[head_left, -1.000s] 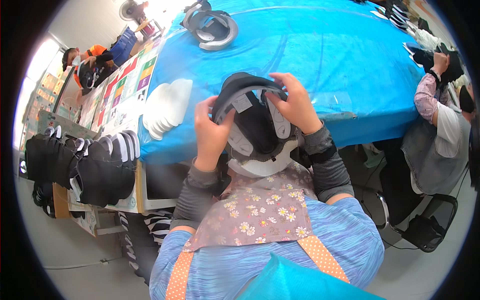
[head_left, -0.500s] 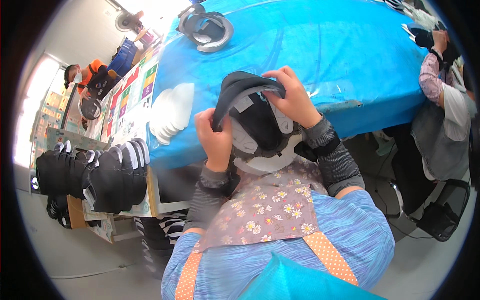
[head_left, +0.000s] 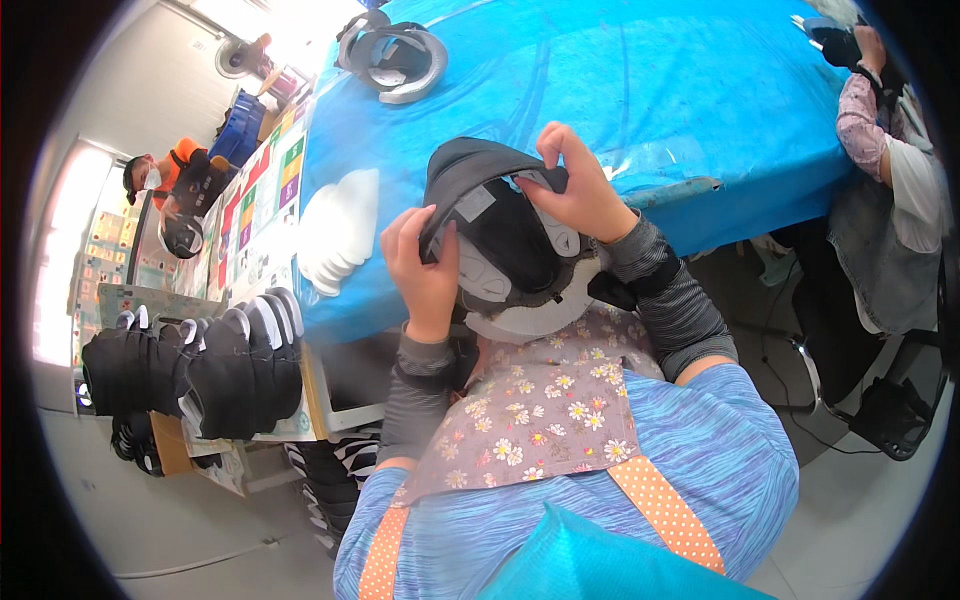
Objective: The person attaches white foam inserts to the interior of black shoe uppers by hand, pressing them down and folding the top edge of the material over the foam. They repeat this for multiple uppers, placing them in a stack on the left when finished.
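Pad half fitted into the helmet.
Your left hand and right hand both grip the pad over the helmet; pressing down remains.

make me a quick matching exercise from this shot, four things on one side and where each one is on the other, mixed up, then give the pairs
Things:
1. black helmet liner
2. stack of white foam pieces
3. grey and black padded ring
4. row of black and white helmets

Places:
A. far end of the blue table
B. low on the person's left, beside the table
C. held between the left hand and the right hand
D. left edge of the blue table

Pairs: 1-C, 2-D, 3-A, 4-B
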### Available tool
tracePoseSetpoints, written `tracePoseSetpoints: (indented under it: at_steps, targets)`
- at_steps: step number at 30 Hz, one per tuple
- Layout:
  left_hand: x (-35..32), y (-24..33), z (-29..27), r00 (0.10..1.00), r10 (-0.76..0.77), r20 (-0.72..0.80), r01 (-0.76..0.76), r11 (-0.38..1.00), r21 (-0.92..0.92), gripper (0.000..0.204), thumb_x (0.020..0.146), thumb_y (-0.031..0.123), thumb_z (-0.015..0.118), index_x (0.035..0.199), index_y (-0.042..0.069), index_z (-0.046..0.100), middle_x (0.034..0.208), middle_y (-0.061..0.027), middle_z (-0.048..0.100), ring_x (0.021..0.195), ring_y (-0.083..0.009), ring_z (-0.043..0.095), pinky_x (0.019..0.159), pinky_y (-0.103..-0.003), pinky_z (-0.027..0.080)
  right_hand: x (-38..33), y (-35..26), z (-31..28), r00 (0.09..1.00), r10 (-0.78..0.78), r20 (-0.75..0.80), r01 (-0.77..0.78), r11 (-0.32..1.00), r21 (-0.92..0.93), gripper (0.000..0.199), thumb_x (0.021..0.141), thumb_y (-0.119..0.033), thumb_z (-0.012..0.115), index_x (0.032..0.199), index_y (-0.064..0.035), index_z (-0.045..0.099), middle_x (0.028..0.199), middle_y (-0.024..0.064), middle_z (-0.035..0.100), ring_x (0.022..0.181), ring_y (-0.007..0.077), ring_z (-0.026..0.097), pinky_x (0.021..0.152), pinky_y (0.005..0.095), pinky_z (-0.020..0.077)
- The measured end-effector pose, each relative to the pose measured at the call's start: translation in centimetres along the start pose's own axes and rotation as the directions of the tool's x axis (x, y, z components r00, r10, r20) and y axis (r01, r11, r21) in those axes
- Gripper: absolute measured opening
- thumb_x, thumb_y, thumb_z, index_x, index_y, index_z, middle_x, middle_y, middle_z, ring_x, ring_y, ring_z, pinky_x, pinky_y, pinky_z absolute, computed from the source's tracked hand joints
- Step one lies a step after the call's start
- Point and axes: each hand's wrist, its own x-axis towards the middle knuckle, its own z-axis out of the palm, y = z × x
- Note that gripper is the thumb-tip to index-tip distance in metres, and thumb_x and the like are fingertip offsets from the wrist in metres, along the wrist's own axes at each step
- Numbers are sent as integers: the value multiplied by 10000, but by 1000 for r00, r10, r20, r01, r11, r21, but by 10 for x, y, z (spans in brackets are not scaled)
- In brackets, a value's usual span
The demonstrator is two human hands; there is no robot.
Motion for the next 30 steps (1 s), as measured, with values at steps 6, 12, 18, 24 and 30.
tracePoseSetpoints:
  at_steps: [6, 12, 18, 24, 30]
  targets:
    - [-1, 0, -2, 997, 66, -39, -58, 984, 170, 305, 861, -19, 745, 1163, 23, 723, 961, -133, 714, 859, -265, 658, 759, -355, 513, 8, -15, 1, 982, -176, -69, 173, 984, -50, 471, 778, -57, 797, 1175, -52, 543, 1141, 124, 637, 1079, 329, 623, 924, 402, 516]
    - [-1, -4, -5, 998, -40, -55, 47, 989, 142, 289, 887, -12, 735, 1172, 32, 745, 908, -132, 720, 749, -224, 666, 647, -312, 508, 10, -29, -1, 962, -264, 70, 273, 941, -201, 484, 807, -100, 783, 1250, -52, 593, 1203, 119, 672, 1145, 335, 618, 980, 418, 512]
    - [-1, -2, -6, 994, -101, -34, 105, 985, 136, 286, 890, 3, 742, 1175, 26, 741, 924, -130, 728, 786, -211, 678, 682, -307, 521, 9, -35, 2, 970, -238, 56, 244, 956, -165, 427, 820, -105, 769, 1216, -61, 616, 1224, 113, 669, 1162, 327, 616, 991, 417, 514]
    - [-10, -15, -2, 993, -117, -33, 120, 983, 136, 302, 925, 57, 710, 1225, 22, 714, 928, -156, 730, 746, -246, 656, 663, -348, 505, 9, -36, 4, 968, -241, 72, 250, 952, -177, 416, 822, -96, 762, 1212, -66, 621, 1233, 111, 667, 1165, 329, 613, 989, 422, 515]
    - [-10, -15, -2, 989, -143, -31, 145, 988, 56, 313, 957, 65, 683, 1266, 17, 695, 905, -179, 737, 661, -214, 648, 630, -315, 497, 9, -44, -7, 966, -187, 177, 186, 982, 23, 440, 875, -104, 738, 1288, -48, 599, 1375, 101, 609, 1253, 282, 577, 1079, 402, 451]
